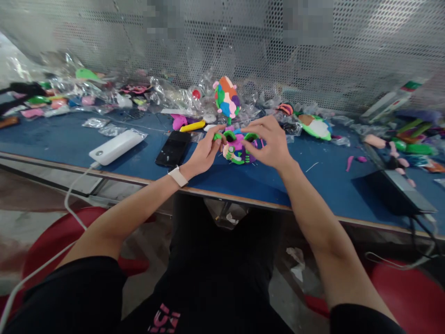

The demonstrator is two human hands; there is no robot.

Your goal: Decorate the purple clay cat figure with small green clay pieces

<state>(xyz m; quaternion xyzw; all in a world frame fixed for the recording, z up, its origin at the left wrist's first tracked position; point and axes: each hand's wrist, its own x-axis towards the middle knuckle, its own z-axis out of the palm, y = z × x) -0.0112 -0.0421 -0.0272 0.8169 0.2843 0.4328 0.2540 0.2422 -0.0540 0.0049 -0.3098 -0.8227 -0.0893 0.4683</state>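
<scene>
A colourful modelling-clay figure [239, 152] in pink, purple and green sits on the blue table before me, with green-rimmed dark parts on top. My left hand [205, 150], wearing a pale wristband [178, 176], is at its left side, fingertips pinched by a small green clay piece [217, 136]. On the opposite side, my right hand [273, 141] curves its thumb and index finger around the figure's right green-rimmed part [251, 137]. Just behind stands a multicoloured patchwork clay ball [227, 97] on a green stem. My fingers hide parts of the figure.
A black phone [173, 148] and a white power bank [118, 146] with a cable lie left. Beside a yellow cutter [193, 126] is pink clay [179, 121]. Clear bags and clay line the perforated metal panel [236, 46]. At right stands a dark device [399, 192]; red stools flank me.
</scene>
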